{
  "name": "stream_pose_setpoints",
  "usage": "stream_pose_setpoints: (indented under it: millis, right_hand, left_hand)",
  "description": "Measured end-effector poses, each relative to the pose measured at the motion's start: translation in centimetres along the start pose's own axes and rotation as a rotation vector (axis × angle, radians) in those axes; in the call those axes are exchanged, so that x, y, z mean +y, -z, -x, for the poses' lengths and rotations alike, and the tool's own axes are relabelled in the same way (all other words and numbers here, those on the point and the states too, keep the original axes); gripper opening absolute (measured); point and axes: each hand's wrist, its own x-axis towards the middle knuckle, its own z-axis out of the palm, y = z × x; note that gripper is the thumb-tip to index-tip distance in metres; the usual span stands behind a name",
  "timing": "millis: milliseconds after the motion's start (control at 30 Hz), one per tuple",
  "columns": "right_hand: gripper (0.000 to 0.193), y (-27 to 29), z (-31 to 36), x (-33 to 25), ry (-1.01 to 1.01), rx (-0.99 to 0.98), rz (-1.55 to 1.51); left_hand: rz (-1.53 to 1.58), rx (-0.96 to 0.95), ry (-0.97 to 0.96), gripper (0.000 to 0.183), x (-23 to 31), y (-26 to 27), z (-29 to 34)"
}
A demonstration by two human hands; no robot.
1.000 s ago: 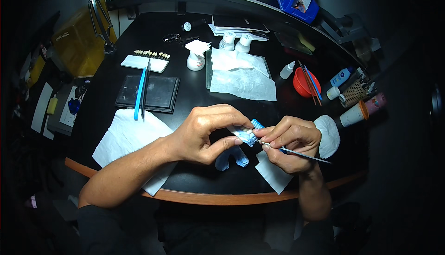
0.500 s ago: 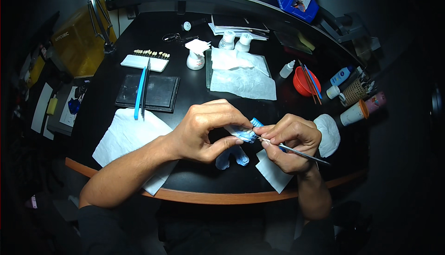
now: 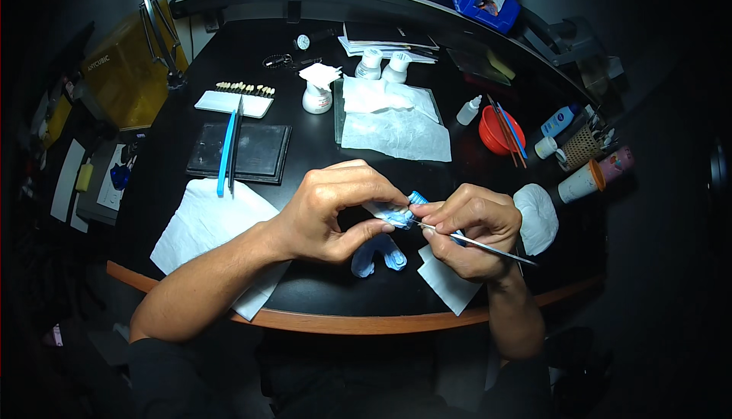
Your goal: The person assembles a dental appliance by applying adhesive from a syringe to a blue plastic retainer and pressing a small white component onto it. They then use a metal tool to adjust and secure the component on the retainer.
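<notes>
My left hand [image 3: 339, 209] pinches a small blue-and-white dental model [image 3: 395, 215] between thumb and fingers. My right hand [image 3: 474, 228] grips a slim silver-coloured hand instrument [image 3: 488, 247] like a pen; its thin tip meets the right side of the model, and the fingertips there rest close to it. A ribbed bright-blue piece [image 3: 416, 198] shows just above the contact, partly covered by fingers; whether it joins the model I cannot tell. Below, on the black desk, lies a blue horseshoe-shaped dental arch [image 3: 379, 256].
White cloths [image 3: 210, 221] lie left, and a folded tissue [image 3: 448, 282] lies below my right hand. Behind stand a tissue-topped white bottle [image 3: 317, 100], a paper-covered glass plate [image 3: 396, 133], a red bowl [image 3: 497, 138] with brushes, a black box [image 3: 259, 152] bearing tweezers and a tooth shade guide [image 3: 236, 99].
The whole view shifts slightly. Both hands keep their grips on the model and the instrument, whose angle barely alters.
</notes>
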Motion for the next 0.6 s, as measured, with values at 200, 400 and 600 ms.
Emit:
stream_pose_setpoints:
  millis: [200,400,600]
  right_hand:
    - [0.017,-0.08,0.13,0.27,-0.003,0.000,0.011]
    - [0.017,0.07,0.15,0.26,0.018,-0.019,0.018]
    - [0.017,0.20,0.21,0.02,0.003,-0.029,0.003]
  left_hand:
    - [0.003,0.006,0.010,0.030,-0.18,-0.08,0.11]
    - [0.025,0.001,0.045,0.028,-0.04,-0.06,0.14]
    - [0.055,-0.001,0.067,0.028,-0.15,-0.02,0.07]
